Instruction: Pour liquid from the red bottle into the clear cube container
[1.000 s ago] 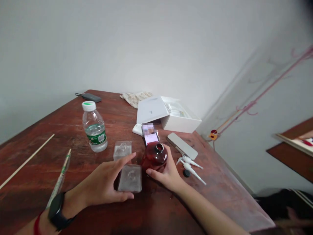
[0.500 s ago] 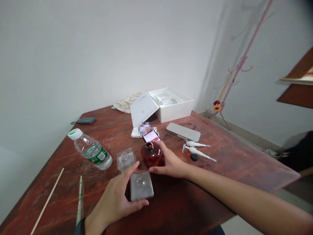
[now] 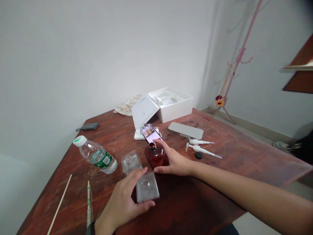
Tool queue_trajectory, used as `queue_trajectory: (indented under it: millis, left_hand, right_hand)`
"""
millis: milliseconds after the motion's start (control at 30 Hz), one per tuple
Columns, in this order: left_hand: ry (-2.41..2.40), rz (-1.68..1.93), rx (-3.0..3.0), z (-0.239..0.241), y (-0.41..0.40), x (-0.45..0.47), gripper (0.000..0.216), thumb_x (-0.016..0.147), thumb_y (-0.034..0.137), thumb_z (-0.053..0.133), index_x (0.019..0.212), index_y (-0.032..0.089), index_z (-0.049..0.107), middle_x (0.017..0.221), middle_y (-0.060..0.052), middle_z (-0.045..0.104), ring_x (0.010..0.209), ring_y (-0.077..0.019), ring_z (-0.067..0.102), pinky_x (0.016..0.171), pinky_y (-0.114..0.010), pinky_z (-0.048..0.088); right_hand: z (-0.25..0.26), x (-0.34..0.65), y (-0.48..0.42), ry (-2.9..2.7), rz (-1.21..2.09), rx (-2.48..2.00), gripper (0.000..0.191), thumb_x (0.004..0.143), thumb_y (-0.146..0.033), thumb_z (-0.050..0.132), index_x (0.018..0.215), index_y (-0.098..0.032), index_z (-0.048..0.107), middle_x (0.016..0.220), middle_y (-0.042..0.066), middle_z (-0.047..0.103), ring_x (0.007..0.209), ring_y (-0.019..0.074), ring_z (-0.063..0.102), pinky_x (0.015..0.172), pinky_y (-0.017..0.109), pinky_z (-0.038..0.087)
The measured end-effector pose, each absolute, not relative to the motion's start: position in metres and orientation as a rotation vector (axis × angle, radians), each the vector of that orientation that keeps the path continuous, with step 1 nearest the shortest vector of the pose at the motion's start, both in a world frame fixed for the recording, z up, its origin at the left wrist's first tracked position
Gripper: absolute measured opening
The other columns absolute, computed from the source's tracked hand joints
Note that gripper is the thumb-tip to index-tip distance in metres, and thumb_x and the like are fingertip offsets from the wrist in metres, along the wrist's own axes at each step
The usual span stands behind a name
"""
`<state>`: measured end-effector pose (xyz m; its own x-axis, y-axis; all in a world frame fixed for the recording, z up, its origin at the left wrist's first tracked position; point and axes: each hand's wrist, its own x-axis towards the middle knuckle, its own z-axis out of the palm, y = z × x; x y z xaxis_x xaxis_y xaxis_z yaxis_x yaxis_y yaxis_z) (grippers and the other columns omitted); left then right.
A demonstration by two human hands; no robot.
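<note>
My right hand (image 3: pixel 173 160) is wrapped round an amber bottle (image 3: pixel 155 157) that stands uncapped, its neck open at the top. Thumb and fingers of my left hand (image 3: pixel 127 197) grip a clear square bottle (image 3: pixel 147 189) with a round neck, close in front of the amber one. Behind my left fingers is another clear square bottle (image 3: pixel 130 161), partly covered by them. Two white pump heads (image 3: pixel 204 150) with dip tubes lie to the right, beside a small black cap (image 3: pixel 198 155).
On the left stands a water bottle (image 3: pixel 101 158) with a white cap; a wooden stick (image 3: pixel 60 204) and wrapped chopsticks (image 3: pixel 88 202) lie nearer. A phone (image 3: pixel 153 135), a grey case (image 3: pixel 186 130) and an open white box (image 3: pixel 176 109) sit behind. A dark pouch (image 3: pixel 90 126) lies far left.
The view has shifted slightly, so everything on the table appears a little further right. Both hands keep their hold on the same bottles.
</note>
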<state>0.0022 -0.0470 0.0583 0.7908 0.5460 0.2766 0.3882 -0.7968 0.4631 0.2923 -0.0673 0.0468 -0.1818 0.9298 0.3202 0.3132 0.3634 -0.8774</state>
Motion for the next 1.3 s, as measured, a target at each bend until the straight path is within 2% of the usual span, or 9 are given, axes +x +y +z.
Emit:
queue_trajectory:
  millis: [300, 433, 633, 1300]
  left_hand:
    - [0.690, 0.545, 2.582, 0.062, -0.046, 0.002, 0.084, 0.091, 0.068, 0.079, 0.160, 0.032, 0.047, 0.147, -0.014, 0.069, 0.130, -0.0357, 0.072, 0.110, -0.047, 0.060]
    - [0.685, 0.546, 2.585, 0.062, -0.046, 0.003, 0.089, 0.091, 0.067, 0.080, 0.163, 0.033, 0.042, 0.147, -0.013, 0.069, 0.130, -0.0353, 0.072, 0.110, -0.046, 0.060]
    - [0.666, 0.588, 2.614, 0.061, -0.046, 0.002, 0.087, 0.092, 0.069, 0.079, 0.162, 0.033, 0.043, 0.148, -0.014, 0.069, 0.130, -0.0357, 0.072, 0.109, -0.046, 0.061]
    - [0.645, 0.607, 2.656, 0.061, -0.046, 0.002, 0.093, 0.088, 0.054, 0.088, 0.165, 0.032, 0.041, 0.149, -0.013, 0.070, 0.129, -0.0342, 0.073, 0.108, -0.045, 0.062]
  right_hand:
    - [0.052, 0.294, -0.067, -1.751, 0.844, -1.132, 0.107, 0.076, -0.048, 0.094, 0.160, -0.017, 0.035, 0.152, 0.023, 0.064, 0.140, 0.0386, 0.064, 0.122, 0.056, 0.045]
    - [0.054, 0.294, -0.068, -1.755, 0.832, -1.124, 0.104, 0.076, -0.046, 0.094, 0.158, -0.018, 0.037, 0.149, 0.021, 0.066, 0.137, 0.0374, 0.066, 0.120, 0.054, 0.048]
    - [0.057, 0.294, -0.068, -1.762, 0.842, -1.112, 0.097, 0.076, -0.047, 0.095, 0.154, -0.019, 0.043, 0.148, 0.020, 0.067, 0.136, 0.0372, 0.068, 0.118, 0.052, 0.050]
    - [0.055, 0.295, -0.066, -1.759, 0.874, -1.137, 0.099, 0.074, -0.053, 0.096, 0.153, -0.019, 0.046, 0.148, 0.020, 0.068, 0.135, 0.0403, 0.067, 0.118, 0.055, 0.050]
